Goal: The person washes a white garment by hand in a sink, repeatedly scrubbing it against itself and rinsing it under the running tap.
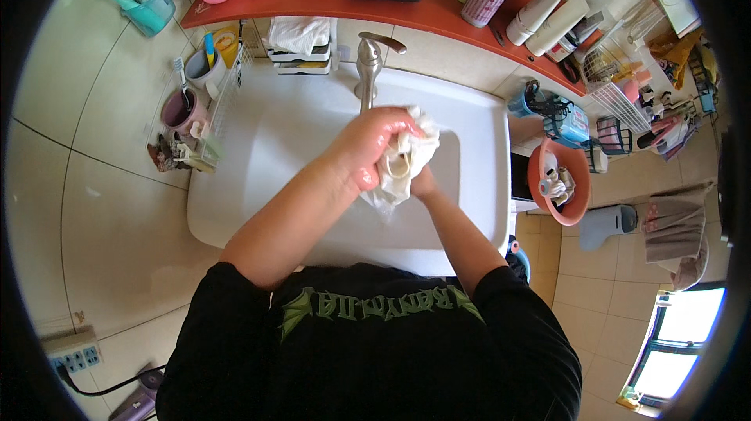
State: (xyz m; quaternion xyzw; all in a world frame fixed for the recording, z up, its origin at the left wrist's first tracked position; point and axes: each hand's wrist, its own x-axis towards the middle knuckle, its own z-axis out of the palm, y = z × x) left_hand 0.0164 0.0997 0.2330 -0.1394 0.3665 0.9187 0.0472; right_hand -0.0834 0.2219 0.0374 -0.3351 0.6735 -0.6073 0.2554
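Over a white washbasin (276, 128), my left hand (378, 142) grips a wet, bunched white cloth (405, 163); its skin glistens with water. Behind and below the cloth is my right hand (421, 180), mostly hidden by it, so its fingers cannot be seen. A loop or fold stands out in the middle of the cloth, and clear water hangs or runs off its lower edge. The brushed metal faucet (369, 66) rises at the basin's back edge, with its spout pointing down just behind my left hand.
A red shelf (434, 13) with bottles, hairbrushes and a black tray runs behind the basin. Left stand cups with toothbrushes by a wire rack (229, 98). A small white drawer unit (302, 57) sits at the back. An orange basin (578, 186) holding cloths is at right.
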